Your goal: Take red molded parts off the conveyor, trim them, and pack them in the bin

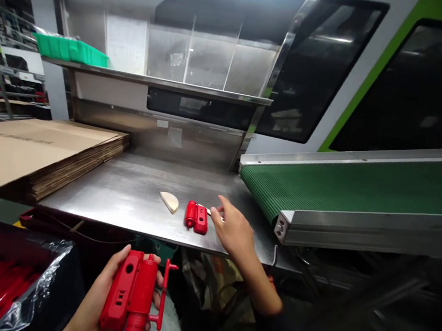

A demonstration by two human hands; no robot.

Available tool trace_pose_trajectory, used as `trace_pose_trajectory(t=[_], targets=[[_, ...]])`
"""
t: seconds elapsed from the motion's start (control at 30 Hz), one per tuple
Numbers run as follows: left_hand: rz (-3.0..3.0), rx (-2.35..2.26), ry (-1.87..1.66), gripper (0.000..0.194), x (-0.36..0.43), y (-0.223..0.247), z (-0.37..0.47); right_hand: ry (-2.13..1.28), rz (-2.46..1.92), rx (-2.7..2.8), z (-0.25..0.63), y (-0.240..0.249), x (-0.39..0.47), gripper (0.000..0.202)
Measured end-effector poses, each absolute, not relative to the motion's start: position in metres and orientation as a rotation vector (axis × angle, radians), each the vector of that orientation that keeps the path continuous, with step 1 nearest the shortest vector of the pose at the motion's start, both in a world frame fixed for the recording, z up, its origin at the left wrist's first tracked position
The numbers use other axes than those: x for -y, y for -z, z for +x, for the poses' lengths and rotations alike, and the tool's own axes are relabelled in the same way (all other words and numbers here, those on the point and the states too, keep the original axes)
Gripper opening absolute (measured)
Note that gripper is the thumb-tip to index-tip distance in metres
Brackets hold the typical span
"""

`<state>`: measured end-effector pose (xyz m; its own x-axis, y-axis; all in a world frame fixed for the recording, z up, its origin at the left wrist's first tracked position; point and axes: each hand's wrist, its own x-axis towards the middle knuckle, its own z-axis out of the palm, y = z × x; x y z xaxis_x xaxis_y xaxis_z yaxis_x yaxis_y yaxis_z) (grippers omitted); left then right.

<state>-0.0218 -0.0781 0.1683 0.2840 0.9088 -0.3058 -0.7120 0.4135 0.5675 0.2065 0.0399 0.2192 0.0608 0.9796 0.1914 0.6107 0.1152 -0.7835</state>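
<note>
One red plastic part (142, 286) is in the left hand (103, 282), fingers wrapped around it, in front of the metal table (128, 182). The right hand (236, 231) is above the table, thumb and forefinger spread, by a thin pale strip (209, 211); I cannot tell whether its other fingers grip that. On the table lie another red part (201, 218) and a half-round pale piece (169, 202).

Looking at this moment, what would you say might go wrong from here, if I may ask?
The thin red plastic bar sticks out from the side of the boxy red plastic part in the left hand, so it might catch or snap. The second red plastic piece lies near the front edge of the shiny metal table, close to the right hand, so a nudge could send it off.
</note>
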Motion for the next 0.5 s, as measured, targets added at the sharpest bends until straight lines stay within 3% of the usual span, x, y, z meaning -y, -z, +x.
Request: trace_pose_trajectory(t=[0.13,0.23,0.3,0.4,0.5], targets=[[0.337,-0.671,-1.107,0.048,0.075,-0.167,-0.007,-1.227,-1.375,1.779,0.206,-0.198,0.040,0.054],[0.286,-0.704,-1.112,0.042,0.072,-0.159,0.004,-1.637,-1.161,1.628,0.195,-0.178,0.077,0.043],[0.233,-0.704,-1.098,0.038,0.072,-0.152,0.010,-1.343,-1.064,1.748,0.190,-0.167,0.086,0.027],[0.112,-0.610,-0.986,0.032,0.072,-0.144,0.017,-0.486,-0.741,2.166,0.191,-0.151,0.088,0.019],[0.069,-0.519,-0.906,0.038,0.069,-0.139,0.019,-0.375,-0.624,2.181,0.194,-0.128,0.087,0.018]])
